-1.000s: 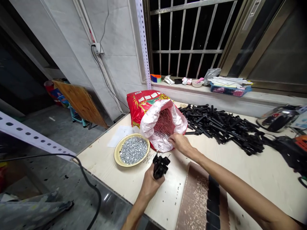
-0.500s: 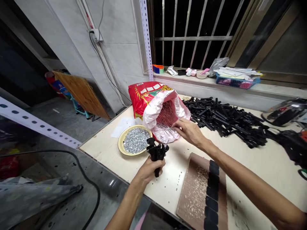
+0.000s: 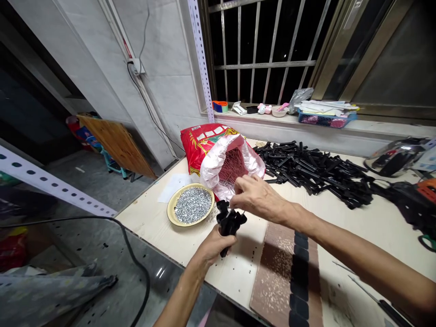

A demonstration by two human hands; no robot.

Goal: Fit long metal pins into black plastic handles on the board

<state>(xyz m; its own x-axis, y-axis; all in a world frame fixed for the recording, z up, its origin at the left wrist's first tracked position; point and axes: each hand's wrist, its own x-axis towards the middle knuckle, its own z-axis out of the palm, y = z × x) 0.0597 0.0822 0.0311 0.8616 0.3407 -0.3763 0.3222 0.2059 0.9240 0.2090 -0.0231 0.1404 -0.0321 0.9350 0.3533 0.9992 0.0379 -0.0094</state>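
Observation:
My left hand (image 3: 211,247) is wrapped round a bundle of black plastic parts (image 3: 230,225), held upright above the table's front edge. My right hand (image 3: 255,197) is closed in a pinch just above the bundle's top. A thin metal pin shows at its fingertips, partly hidden by the fingers. Behind the hands, a red sack (image 3: 199,141) lies with its white mouth rolled open, full of long thin reddish pins (image 3: 232,167). Left of the bundle, a yellow bowl (image 3: 169,214) holds many small silvery metal pieces (image 3: 193,204).
A heap of black plastic parts (image 3: 306,165) covers the table's back right. A brown board (image 3: 272,277) with a row of black pads (image 3: 299,272) lies in front. A screwdriver-like tool (image 3: 384,305) sits under my right forearm. An electric kettle (image 3: 391,156) stands far right.
My right hand has moved from the sack's mouth towards me, to the top of the black bundle. My left hand still grips the bundle. The view has shifted slightly.

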